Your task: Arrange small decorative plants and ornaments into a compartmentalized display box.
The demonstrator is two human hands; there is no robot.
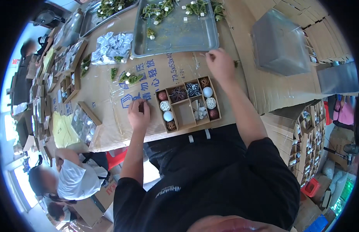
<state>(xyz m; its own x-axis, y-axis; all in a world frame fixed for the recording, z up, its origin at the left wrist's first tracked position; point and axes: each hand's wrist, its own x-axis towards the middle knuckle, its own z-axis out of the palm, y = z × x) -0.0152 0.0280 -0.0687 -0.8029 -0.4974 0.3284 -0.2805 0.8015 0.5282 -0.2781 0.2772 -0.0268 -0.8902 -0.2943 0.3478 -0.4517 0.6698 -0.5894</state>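
Note:
A divided cardboard box (183, 115) lies before me on the cardboard-covered table. Its side columns hold brown, white and woven balls, such as a white ball (207, 92). In the middle are a dark pinecone (178, 94), a black-and-white cone (193, 89), a brown twig ball (204, 82) and pale pieces (200, 111); one middle compartment is bare. Left of the box, my left hand (139, 116) rests with curled fingers, a dark spot between them that I cannot make out. My right hand (221, 66) pinches at the tray's near right corner, a thin pale bit at its fingertips.
A metal tray (175, 41) holds green moss clumps with whitish cubes. Small silvery packets (111, 47) lie left of it, moss (131, 78) nearer me. Right stands a translucent plastic bin (280, 42). Filled boxes (84, 123) lie left, where other people sit.

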